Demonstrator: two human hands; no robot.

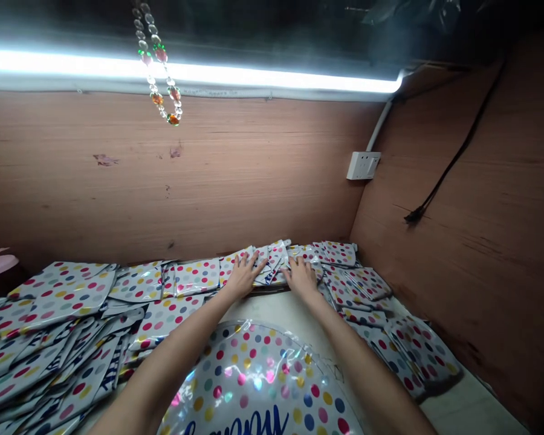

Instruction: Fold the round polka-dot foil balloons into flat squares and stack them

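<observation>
At the back of the table, my left hand (243, 277) lies with its fingers spread on a row of folded polka-dot foil balloons (197, 275). My right hand (303, 278) rests flat on the same row, a little to the right, its fingers apart. A folded balloon (277, 257) with some dark blue print shows between the two hands. Below my forearms lies a flat, round, shiny foil balloon (254, 374), with coloured dots and blue lettering that reads "Happy", cut off by the lower picture edge.
Many folded balloons (45, 362) lie in overlapping piles at left, and more stacks (362, 287) line the right side. Wooden panels (254, 175) enclose the back and right. A socket (364, 165), a hanging black cable (453, 163), a bead string (173, 119) and a tube light (272, 77) are above.
</observation>
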